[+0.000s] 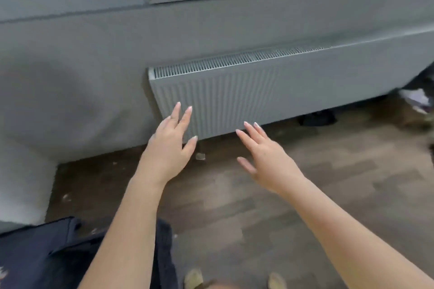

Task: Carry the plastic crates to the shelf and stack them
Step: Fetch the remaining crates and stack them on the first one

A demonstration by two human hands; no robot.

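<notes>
Bare hands, left (pixel 168 148), right (pixel 267 162), fingers splayed, empty; ribbed metal radiator (pixel 234 91) behind.

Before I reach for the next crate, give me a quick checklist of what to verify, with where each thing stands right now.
1. Left hand free: ok, open with fingers spread, holding nothing.
2. Right hand free: ok, open and empty.
3. Crate in sight: not ok, none shows in this view; only the radiator and the grey wall are ahead.
4. Shelf in sight: not ok, none visible.
5. Floor ahead: ok directly in front, though dark clutter lies under the radiator and more at the right edge.
6. Footing: cannot tell, dark fabric covers the lower left near the feet.
</notes>
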